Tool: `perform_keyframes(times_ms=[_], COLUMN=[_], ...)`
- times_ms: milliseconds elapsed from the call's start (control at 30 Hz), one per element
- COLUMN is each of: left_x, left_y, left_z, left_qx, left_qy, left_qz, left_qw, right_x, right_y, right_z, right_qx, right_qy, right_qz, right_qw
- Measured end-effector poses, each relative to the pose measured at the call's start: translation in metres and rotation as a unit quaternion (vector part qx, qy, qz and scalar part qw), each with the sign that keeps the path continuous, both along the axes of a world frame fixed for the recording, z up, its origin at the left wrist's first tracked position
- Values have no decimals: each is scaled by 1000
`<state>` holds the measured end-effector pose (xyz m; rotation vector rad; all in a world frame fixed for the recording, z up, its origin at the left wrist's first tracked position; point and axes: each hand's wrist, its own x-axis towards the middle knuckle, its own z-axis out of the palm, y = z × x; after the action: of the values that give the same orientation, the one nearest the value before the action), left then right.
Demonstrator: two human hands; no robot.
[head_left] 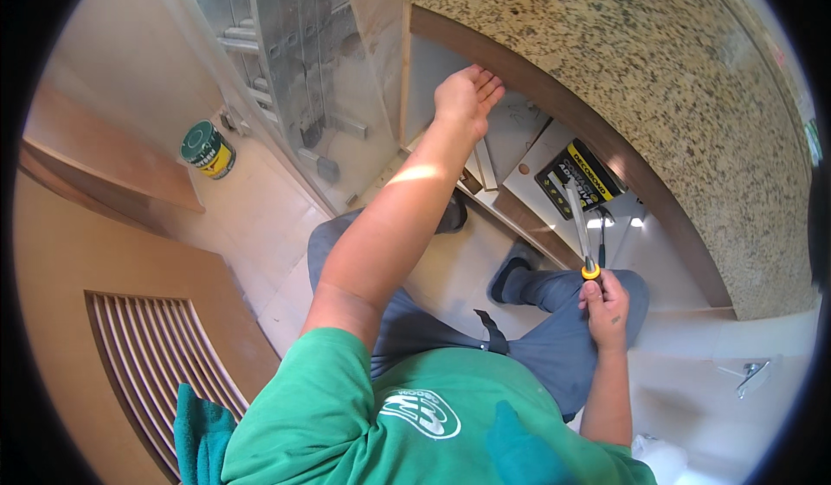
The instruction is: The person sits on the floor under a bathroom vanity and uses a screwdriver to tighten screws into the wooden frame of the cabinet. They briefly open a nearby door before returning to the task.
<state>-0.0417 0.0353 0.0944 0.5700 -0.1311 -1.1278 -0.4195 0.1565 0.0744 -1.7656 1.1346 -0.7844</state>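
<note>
My left hand (468, 101) reaches up to the brown wooden rail (519, 68) under the stone counter. Its fingers are stretched out, with the tips at the rail and nothing held. In my right hand (604, 308), in front of my bent knee, is a flat-bladed hand tool (579, 221). The tool has a long metal blade pointing away from me and a yellow-collared handle; its exact kind is hard to make out. Past the blade, inside the cabinet opening, a black and yellow adhesive can (597, 173) stands beside a hammer (603, 230).
The speckled granite counter (623, 44) curves overhead on the right. At the left are a dusty glass panel (251, 78), a ladder (294, 44) behind it, a green and yellow can (208, 149) and a louvred wooden door (164, 355). A metal tap (751, 374) shows at the lower right.
</note>
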Motion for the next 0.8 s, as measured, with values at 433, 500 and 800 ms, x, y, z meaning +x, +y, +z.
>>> perform_keyframes(times_ms=[433, 500, 800], left_x=[-10, -26, -103], left_y=[-3, 4, 88], left_z=[-8, -10, -8], left_qx=[40, 36, -64], left_qy=[-115, -130, -216], left_qz=[-1, -36, -266], left_qw=[993, 990, 937], right_x=[-8, -13, -12], right_y=[-9, -12, -8], right_z=[-11, -14, -3], right_qx=[-31, -58, -96], right_qy=[-22, 20, 34], right_qz=[-19, -17, -19], right_qw=[999, 998, 995])
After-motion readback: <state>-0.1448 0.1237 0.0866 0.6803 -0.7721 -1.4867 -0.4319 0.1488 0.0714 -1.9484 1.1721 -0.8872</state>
